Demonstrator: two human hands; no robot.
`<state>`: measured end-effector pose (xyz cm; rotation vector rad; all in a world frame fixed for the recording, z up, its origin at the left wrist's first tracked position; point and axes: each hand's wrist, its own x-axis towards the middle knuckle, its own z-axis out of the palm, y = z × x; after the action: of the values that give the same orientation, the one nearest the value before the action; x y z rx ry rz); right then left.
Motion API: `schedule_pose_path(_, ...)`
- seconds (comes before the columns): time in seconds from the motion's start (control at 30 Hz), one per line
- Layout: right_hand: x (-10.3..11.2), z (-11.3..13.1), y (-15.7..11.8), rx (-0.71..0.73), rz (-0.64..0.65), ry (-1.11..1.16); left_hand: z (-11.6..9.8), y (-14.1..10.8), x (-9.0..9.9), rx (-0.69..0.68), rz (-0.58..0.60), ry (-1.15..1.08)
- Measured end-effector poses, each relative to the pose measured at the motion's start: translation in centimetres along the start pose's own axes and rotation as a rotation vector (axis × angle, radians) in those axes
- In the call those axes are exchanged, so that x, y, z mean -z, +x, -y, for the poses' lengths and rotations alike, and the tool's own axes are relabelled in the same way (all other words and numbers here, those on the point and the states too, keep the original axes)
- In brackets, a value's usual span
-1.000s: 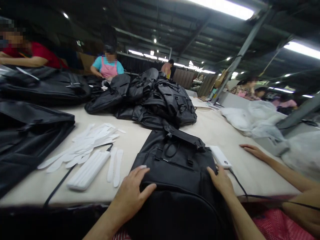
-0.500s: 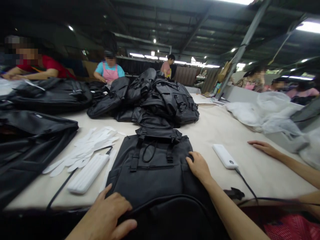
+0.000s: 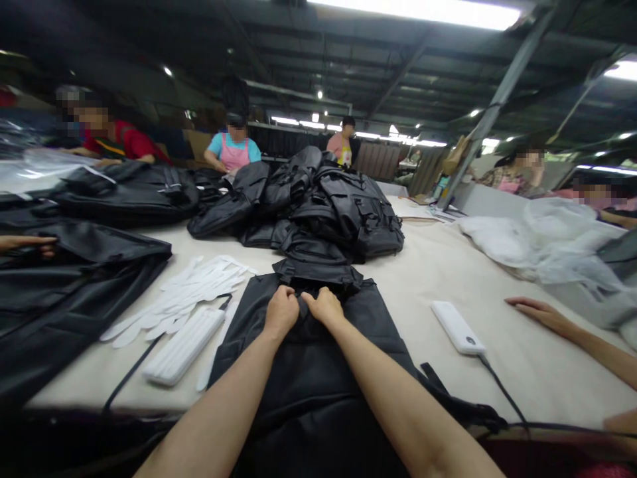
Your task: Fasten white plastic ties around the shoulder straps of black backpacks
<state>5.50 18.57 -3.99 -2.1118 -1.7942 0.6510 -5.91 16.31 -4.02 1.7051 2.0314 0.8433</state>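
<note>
Backpack between the hands (image 3: 308, 312): black, leather-like, smooth, low sheen.
Piled bags (image 3: 343, 206) beyond the hands: black, leather-like, glossy highlights on creases.
Table (image 3: 428, 265): pale, matt covering.
Power bank (image 3: 456, 326), right of the hands: white, smooth, plastic-looking.
Bags (image 3: 542, 239), far right: translucent, crinkled plastic film.

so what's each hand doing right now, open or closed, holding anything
Left hand: closed, fingers curled on the black backpack near its top opening.
Right hand: closed on the same opening; exact part gripped can't be told.
</note>
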Motion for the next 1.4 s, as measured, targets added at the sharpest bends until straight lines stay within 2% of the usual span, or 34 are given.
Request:
schedule_pose_path(0.1,-2.1,1.6,1.6,-0.045,-0.019,0.0,1.5,-1.3,-1.6,0.033,-0.035,-0.056)
schedule_pose_path(0.23,-3.0,1.8,2.8,-0.075,-0.046,0.016,2.2,-2.1,-2.8,0.015,-0.039,-0.131)
schedule_pose_path(0.47,-2.8,-1.0,3.4,-0.025,-0.055,0.15,3.7,-0.8,-3.5,0.066,-0.018,-0.262)
schedule_pose_path(0.63,-3.3,-2.5,3.6,0.012,0.015,0.312,3.9,-1.0,-3.4,0.031,0.027,-0.273)
schedule_pose_path(0.8,-1.9,-2.0,5.1,-0.021,0.01,0.402,2.5,-2.8,-3.0,-0.105,0.068,-0.199)
schedule_pose_path(0.9,-0.4,-1.4,5.9,-0.017,-0.012,0.465,1.9,-3.7,-3.0,-0.208,0.1,-0.043)
schedule_pose_path(1.0,0.5,-0.7,6.2,-0.007,0.007,0.523,1.7,-3.9,-2.9,-0.266,0.116,0.117)
schedule_pose_path(1.07,0.8,-0.3,6.4,-0.005,0.01,0.539,1.8,-3.8,-2.9,-0.281,0.111,0.135)
schedule_pose_path(1.23,1.0,0.0,7.1,0.008,-0.006,0.438,1.7,-3.7,-2.6,-0.262,0.122,0.12)
schedule_pose_path(1.4,-0.2,-0.9,5.3,0.023,-0.061,0.157,1.8,-3.5,-2.7,-0.223,0.137,0.023)
